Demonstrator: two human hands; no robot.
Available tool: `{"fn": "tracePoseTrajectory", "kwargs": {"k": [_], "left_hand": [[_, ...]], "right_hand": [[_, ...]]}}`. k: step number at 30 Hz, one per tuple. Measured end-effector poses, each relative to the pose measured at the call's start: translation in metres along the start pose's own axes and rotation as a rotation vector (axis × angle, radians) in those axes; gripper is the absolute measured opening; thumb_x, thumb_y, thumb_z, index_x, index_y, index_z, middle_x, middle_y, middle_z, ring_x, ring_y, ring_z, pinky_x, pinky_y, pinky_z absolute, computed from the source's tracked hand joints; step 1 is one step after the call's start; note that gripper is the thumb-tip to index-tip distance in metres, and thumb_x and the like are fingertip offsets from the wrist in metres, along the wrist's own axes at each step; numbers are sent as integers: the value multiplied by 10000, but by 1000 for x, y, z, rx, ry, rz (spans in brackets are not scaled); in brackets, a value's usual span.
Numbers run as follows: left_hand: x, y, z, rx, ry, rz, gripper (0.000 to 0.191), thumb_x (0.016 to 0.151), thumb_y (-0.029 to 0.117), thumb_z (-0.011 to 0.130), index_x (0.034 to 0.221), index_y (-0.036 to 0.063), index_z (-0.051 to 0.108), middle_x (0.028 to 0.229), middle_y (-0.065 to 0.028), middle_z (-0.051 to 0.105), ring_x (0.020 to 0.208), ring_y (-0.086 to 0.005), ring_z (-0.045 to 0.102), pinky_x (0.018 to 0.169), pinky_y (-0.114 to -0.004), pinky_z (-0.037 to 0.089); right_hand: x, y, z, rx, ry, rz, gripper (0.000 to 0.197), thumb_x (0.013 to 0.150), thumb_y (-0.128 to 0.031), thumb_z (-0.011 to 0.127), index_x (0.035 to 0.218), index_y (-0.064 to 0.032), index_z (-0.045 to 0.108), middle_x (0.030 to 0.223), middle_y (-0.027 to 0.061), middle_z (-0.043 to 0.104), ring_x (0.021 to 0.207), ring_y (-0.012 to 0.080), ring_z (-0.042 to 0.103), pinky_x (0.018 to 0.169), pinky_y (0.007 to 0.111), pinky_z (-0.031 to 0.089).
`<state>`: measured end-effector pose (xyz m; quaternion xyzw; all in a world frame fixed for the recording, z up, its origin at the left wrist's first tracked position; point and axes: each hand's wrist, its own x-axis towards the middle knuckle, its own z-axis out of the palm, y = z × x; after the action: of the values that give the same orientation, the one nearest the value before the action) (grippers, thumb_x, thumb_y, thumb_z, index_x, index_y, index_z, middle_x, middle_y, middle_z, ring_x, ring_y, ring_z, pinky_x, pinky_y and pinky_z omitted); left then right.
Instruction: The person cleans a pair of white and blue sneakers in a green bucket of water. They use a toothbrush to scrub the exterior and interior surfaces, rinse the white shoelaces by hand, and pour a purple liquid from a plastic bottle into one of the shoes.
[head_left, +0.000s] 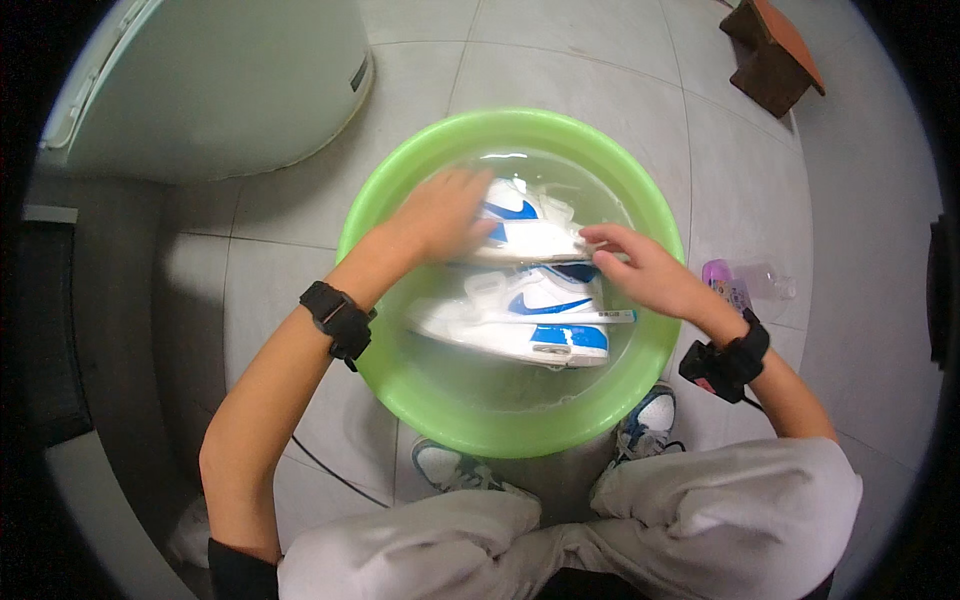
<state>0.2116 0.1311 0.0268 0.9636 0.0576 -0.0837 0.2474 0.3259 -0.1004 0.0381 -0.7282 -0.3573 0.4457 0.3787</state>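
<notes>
A light green plastic basin (514, 442) holds cloudy water and two white sneakers with blue swooshes. The farther sneaker (536, 238) lies on its side between my hands. My left hand (446, 214), blurred, is around its left end, thumb on the near side and fingers beyond. At its right end, the thumb and fingertips of my right hand (637, 266) touch the shoe. Closer to me, the second sneaker (570, 349) lies partly under water, its left end blurred by the cloudiness. A white toothbrush (555, 317) with a blue handle tip rests across it.
A large pale tub (240, 82) stands at the upper left. On the tiled floor right of the basin lies a clear plastic bottle (765, 279) with a purple part. A brown wooden object (776, 56) is at the upper right. My shoes (649, 420) flank the basin's near side.
</notes>
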Motion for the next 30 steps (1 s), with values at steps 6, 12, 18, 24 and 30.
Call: {"fn": "tracePoseTrajectory", "kwargs": {"k": [6,12,18,24,30], "left_hand": [[4,-5,-1,155,-154,-184,606,615,405,661,1017,-25,517,897,-184,565,892,-304,485,873,-362,301],[-29,26,-1,216,-36,35,377,617,274,694,812,30,482,681,-151,536,710,-311,519,783,-362,357],[-51,33,9,271,94,215,295,647,122,668,836,41,457,733,-133,531,746,-304,523,763,-369,390],[-56,15,27,482,552,48,309,676,52,632,941,17,476,891,-125,528,891,-278,507,794,-356,399],[-90,42,36,45,251,-94,153,730,38,575,873,-2,537,837,-117,563,782,-254,547,686,-332,428]], "right_hand": [[-25,27,41,-678,155,-388,376,735,-138,583,1065,5,472,1059,180,474,967,311,474,823,355,405],[-40,28,52,-830,101,-388,134,710,-63,533,813,-19,459,762,107,454,747,261,496,634,390,415],[-53,16,37,-766,139,-335,132,715,-53,518,783,-10,413,699,150,464,681,329,508,601,403,416],[-15,28,32,-644,150,-305,237,744,-120,551,915,8,448,795,167,513,744,347,528,633,411,431],[7,14,32,-363,-174,-113,342,715,-160,621,985,23,519,885,174,560,804,298,565,689,354,445]]}}
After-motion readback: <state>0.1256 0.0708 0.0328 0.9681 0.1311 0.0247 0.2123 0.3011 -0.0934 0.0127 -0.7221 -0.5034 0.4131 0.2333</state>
